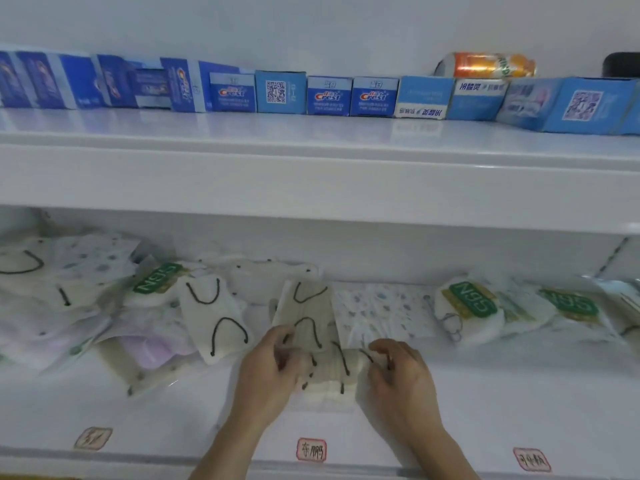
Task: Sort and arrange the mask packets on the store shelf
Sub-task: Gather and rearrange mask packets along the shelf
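Lower shelf (485,393), white, holding loose mask packets along its back half.

Item in hand: one cream mask packet with black ear loops (329,370), lying flat at the 6 o'clock part of the view, near the shelf's front. The left hand (266,372) grips its left end with curled fingers; the right hand (401,375) pinches its right end, fingers curled round the edge.

Just behind it, at 12 o'clock from the hands: a second cream packet (306,315), tilted, its near edge touching the held one. At 10 o'clock: a third cream packet (214,317), lying over a pink packet (152,344). At 1 o'clock: a dotted white packet (381,306). At 2 o'clock and further right: two packets with green labels (471,301), side by side. At 10 o'clock, further back: another green-label packet (157,277).

Shelf front: three small red-bordered stickers (311,449) with handwriting, unreadable.

Upper shelf (311,157): a row of blue toothpaste boxes (329,97); an orange can (491,65) lying on its side behind them at 1 o'clock.
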Tool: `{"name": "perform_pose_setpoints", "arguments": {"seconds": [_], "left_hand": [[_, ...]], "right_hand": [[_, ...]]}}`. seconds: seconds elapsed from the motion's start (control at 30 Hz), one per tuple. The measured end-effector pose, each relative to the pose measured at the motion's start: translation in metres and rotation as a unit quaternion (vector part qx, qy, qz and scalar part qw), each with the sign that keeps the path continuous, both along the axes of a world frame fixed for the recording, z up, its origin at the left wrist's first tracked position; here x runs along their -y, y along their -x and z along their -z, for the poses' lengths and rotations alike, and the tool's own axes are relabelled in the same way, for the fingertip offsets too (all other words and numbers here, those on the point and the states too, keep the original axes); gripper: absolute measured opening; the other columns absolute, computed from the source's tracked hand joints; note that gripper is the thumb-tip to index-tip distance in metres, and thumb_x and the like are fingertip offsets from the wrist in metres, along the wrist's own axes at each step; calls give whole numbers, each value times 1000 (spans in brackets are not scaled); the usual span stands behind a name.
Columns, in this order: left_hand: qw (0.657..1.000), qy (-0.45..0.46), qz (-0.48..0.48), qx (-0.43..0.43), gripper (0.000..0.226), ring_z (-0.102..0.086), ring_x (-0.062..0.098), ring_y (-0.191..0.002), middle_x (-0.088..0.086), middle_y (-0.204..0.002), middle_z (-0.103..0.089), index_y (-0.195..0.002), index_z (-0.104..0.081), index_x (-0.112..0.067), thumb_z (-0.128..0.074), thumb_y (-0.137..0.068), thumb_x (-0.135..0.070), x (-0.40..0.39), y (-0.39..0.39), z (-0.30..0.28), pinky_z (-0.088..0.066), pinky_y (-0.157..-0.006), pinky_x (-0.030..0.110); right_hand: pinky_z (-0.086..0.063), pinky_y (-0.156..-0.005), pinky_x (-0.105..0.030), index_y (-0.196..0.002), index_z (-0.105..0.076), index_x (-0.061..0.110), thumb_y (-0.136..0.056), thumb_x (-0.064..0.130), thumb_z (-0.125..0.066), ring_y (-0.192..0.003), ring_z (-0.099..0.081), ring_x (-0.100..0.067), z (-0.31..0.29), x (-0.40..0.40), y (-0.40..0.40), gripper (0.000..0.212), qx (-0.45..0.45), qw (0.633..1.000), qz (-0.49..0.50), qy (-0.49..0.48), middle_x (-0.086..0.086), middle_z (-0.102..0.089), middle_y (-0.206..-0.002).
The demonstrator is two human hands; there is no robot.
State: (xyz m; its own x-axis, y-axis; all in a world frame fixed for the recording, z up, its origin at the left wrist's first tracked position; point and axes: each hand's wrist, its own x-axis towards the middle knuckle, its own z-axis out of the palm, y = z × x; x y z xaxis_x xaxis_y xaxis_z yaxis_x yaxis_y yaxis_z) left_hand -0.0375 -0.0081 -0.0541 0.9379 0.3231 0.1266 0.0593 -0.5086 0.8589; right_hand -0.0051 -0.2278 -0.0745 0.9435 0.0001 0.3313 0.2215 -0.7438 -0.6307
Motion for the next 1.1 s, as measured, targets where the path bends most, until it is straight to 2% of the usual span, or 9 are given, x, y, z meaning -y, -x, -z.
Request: {"name": "perform_pose_setpoints", "arguments": {"seconds": [0.1, 0.2, 0.33, 0.47, 0.53, 0.7, 0.8, 0.93, 1.1], "left_hand": [[1000, 18, -9, 16, 29, -66, -1, -69, -9, -79, -72, -114, -72, -19, -69, -89, -4, -4, -2, 5, -47, -63, 10], [999, 16, -14, 35, 27, -66, -2, -73, -4, -88, -71, -104, -74, -17, -68, -84, -1, -3, 3, 3, -47, -64, 9], [998, -29, -14, 52, 12, -55, -7, -97, -2, -119, -55, -84, -73, -27, -62, -89, -24, 1, 7, 2, -45, -84, 16], [998, -51, -32, 32, 14, -43, 7, -123, 12, -141, -49, -101, -74, -18, -64, -91, -21, 9, 1, -4, -27, -89, 10], [999, -34, -17, 19, 29, -53, 15, -110, 8, -130, -54, -117, -65, -16, -66, -88, -15, 11, -7, -11, -34, -89, 16], [962, 257, -55, -76, 50, -70, 25, -87, 7, -101, -69, -124, -50, -20, -68, -78, -19, 8, -35, -24, -60, -78, 49], [949, 293, -53, -103, 43, -69, 26, -89, 8, -97, -70, -118, -40, -24, -64, -86, -10, 13, -37, -31, -58, -79, 44], [960, 263, -16, -97, 17, -72, 33, -84, 14, -94, -73, -93, -63, -20, -61, -83, -7, 13, -34, -36, -57, -68, 44], [954, 286, 35, -79, 25, -75, 24, -66, 15, -90, -75, -108, -65, -5, -61, -87, 9, 5, -20, -45, -55, -50, 28]], "right_hand": [[-51, -79, -36, -102, -70, 24, -82, 26, -59, -91, -58, -20, -6, -31, 7, 23, 39, 997, 20, -56, 5, -65, -102], [-48, -75, -38, -99, -68, 29, -81, 37, -49, -87, -58, -24, -6, -60, 10, 27, 32, 999, -10, 21, 5, -67, -97], [-50, -76, -41, -101, -71, 29, -80, 34, -45, -92, -60, -27, -1, -60, 6, 34, 26, 997, 14, 69, 6, -69, -105], [-52, -73, -41, -106, -70, 27, -77, 23, -48, -91, -63, -30, -2, -60, 6, 36, 43, 994, 35, 93, 6, -71, -109], [-51, -72, -38, -108, -68, 24, -71, 7, -55, -87, -64, -28, 0, -62, 5, 43, 54, 995, 3, 84, 5, -71, -107], [-50, -63, -26, -111, -64, 23, -68, -5, -66, -78, -66, -18, -3, -58, 6, 51, 84, 995, -45, 26, 4, -68, -104], [-54, -67, -29, -113, -63, 25, -71, -6, -59, -84, -67, -15, -2, -56, 7, 52, 84, 994, -64, -17, 8, -66, -109], [-51, -75, -22, -114, -64, 25, -76, -11, -58, -93, -65, -13, -1, -51, 5, 52, 88, 991, -93, -25, 11, -65, -112], [-48, -85, -17, -116, -61, 27, -72, -9, -49, -103, -61, -7, -9, -52, 11, 57, 98, 987, -123, -33, 11, -63, -115]]}}
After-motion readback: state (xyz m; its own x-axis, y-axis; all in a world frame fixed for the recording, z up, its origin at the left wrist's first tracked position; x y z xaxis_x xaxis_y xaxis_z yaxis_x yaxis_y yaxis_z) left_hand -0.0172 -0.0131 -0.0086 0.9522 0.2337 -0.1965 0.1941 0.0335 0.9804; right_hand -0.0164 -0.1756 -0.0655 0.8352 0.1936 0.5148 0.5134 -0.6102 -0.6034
